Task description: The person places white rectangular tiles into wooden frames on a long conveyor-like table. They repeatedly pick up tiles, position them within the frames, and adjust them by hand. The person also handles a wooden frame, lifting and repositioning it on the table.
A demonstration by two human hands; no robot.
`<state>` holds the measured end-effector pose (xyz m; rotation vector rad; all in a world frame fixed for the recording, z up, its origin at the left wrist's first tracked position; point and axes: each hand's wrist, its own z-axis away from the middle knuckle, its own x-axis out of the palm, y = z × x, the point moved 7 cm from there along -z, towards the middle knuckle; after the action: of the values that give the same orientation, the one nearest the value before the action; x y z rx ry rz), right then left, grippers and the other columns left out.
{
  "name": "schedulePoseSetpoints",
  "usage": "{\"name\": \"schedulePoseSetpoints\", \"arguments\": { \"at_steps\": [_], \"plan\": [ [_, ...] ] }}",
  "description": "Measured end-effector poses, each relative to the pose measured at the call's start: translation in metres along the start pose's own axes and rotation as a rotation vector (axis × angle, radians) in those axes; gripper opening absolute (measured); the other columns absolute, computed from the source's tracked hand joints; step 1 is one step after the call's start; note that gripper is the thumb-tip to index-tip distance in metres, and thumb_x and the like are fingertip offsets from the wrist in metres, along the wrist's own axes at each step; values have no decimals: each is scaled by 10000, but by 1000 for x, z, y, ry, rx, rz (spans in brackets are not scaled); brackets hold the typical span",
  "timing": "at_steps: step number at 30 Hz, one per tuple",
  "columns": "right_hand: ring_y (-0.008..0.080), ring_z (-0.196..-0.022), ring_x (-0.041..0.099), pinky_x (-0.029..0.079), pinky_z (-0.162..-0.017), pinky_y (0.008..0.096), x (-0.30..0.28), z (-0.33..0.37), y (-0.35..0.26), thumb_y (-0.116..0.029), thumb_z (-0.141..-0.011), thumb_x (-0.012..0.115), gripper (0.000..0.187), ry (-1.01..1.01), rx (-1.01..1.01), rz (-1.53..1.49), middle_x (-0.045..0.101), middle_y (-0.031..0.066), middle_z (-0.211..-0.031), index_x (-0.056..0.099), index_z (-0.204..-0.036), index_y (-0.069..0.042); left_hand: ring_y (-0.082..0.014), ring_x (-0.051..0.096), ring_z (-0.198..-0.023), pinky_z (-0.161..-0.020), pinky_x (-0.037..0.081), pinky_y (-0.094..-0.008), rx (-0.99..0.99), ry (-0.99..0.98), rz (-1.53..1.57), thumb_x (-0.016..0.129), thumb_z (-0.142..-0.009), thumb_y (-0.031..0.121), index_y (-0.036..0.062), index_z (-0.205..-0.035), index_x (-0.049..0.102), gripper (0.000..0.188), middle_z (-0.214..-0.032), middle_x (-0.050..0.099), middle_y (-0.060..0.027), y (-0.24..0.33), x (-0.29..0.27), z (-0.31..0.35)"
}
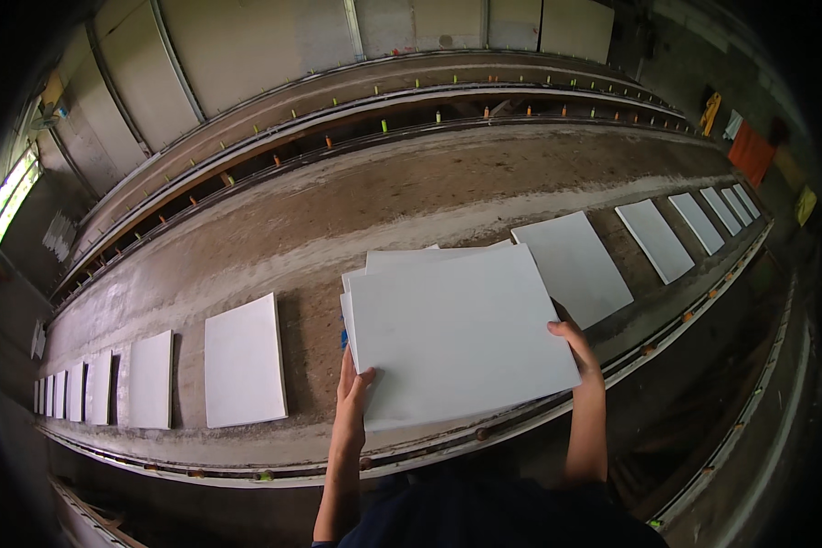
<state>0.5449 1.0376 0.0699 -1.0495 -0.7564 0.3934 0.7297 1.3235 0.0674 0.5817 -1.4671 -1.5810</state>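
Note:
Between my two hands is a stack of white rectangular sheets (461, 333), loosely squared, with lower ones poking out at the top and left. Whether they are paper, card or cloth I cannot tell. My left hand (354, 384) grips the lower left edge, thumb on top and fingers underneath. On the right edge, my right hand (575, 347) holds in the same way. A small blue patch shows beside the stack just above my left hand. The stack is over the near side of a long brown table (338, 228). Beyond its right edge lies a large white sheet (573, 265).
White pieces (245, 361) lie spaced along the table's near side to the left, and more (656, 240) to the right. A rail (196, 473) with small stops runs along the near edge. Farther tables carry green and orange pegs (384, 125). Orange cloth (752, 153) hangs at far right.

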Motion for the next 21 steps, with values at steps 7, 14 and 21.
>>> {"name": "schedulePoseSetpoints", "arguments": {
  "at_steps": [7, 14, 21],
  "plan": [
    [204, -1083, 515, 383, -929, 328, -72, -36, -32, -201, -770, 606, 561, -104, -90, 22, 554, 118, -1170, 474, -1268, 20, -257, 334, -1287, -1051, 251, -360, 12, 89, -32, 542, -814, 251, 82, -1457, 226, 737, -1446, 324, -124, -7, 77, -2],
    [213, -1098, 486, 366, -937, 329, -223, -48, -97, -182, -735, 619, 635, -104, -111, -7, 525, 109, -1184, 426, -1311, 1, -219, 323, -1299, -1059, 248, -330, 69, 73, -78, 502, -849, 252, 56, -1449, 236, 685, -1458, 310, -117, -36, 231, -3],
    [225, -1143, 461, 359, -955, 339, -329, -36, -169, -194, -749, 577, 622, -50, -188, -31, 490, 111, -1245, 417, -1322, -12, -213, 302, -1323, -1071, 228, -327, 95, -62, -105, 489, -835, 203, 56, -1443, 258, 667, -1451, 327, -109, -48, 374, -8]
  ]
}}
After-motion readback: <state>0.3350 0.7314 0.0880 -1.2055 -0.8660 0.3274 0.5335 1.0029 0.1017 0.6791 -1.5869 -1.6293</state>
